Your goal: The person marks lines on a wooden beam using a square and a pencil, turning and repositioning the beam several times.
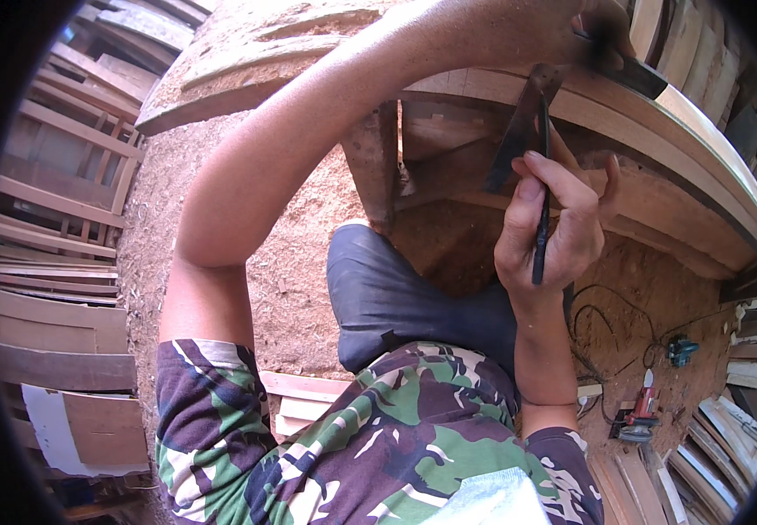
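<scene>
My left arm reaches across to the far right, where my left hand [601, 39] grips a try square [514, 140] against a long curved wooden piece [702, 144]. The square's dark blade hangs over the near side of the wood, and its stock lies along the top. In my right hand [553, 223] a slim black pencil [544, 206] is pinched between thumb and fingers. Its upper tip points up to the blade's edge beside the wood. Part of my left hand is in deep shadow, so some fingers are hidden.
Sawdust covers the ground [300, 280]. A red power tool [645, 407] and a teal power tool [682, 351] lie at right with a black cord [610, 293]. Stacked boards [63, 315] line the left side; more wood pieces [719, 455] lie at lower right.
</scene>
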Tool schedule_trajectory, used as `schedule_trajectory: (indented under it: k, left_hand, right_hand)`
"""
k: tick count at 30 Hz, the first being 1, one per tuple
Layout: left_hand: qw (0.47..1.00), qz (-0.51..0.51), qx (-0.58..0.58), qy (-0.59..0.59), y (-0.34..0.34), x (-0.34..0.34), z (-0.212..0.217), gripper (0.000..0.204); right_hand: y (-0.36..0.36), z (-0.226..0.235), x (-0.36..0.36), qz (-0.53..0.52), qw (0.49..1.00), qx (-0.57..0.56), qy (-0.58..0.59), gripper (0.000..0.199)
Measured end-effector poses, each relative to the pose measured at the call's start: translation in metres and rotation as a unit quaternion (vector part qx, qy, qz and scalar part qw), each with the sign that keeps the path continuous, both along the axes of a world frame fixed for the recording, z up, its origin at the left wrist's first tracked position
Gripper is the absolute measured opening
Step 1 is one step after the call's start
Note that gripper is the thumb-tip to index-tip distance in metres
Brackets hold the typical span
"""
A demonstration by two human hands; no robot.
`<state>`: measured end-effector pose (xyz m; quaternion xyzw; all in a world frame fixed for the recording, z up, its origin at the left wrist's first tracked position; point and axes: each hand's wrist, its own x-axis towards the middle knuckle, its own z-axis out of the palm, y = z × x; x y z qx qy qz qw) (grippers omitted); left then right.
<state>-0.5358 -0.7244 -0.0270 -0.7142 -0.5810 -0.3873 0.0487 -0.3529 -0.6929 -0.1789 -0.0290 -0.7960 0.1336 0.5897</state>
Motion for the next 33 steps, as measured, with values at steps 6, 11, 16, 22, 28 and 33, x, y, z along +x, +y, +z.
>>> schedule_trajectory:
  k: [6,11,16,22,28,33]
  left_hand:
    - [1.0,-0.005,-0.02,0.005,-0.012,0.004,0.014,0.017]
    - [0.999,0.036,0.008,0.022,-0.018,0.017,0.011,0.016]
    - [1.0,0.012,-0.024,-0.017,-0.001,-0.002,0.005,0.017]
    - [1.0,0.007,-0.001,0.003,0.001,-0.004,0.004,0.017]
    - [0.975,0.187,-0.112,0.036,0.001,0.046,0.028,0.02]
    - [0.999,0.013,0.017,0.034,-0.01,0.006,0.004,0.02]
  right_hand:
    - [-0.001,0.013,-0.013,-0.044,0.998,0.052,0.008,0.016]
    - [0.006,0.012,-0.027,-0.042,0.997,0.06,0.037,0.024]
    - [0.004,0.01,-0.03,-0.043,0.996,0.061,0.042,0.023]
    - [0.002,0.011,-0.029,-0.056,0.997,0.055,0.026,0.018]
    - [-0.008,0.003,-0.025,-0.075,0.997,0.033,0.002,0.011]
    - [-0.013,0.001,-0.024,-0.076,0.997,0.019,-0.005,0.01]
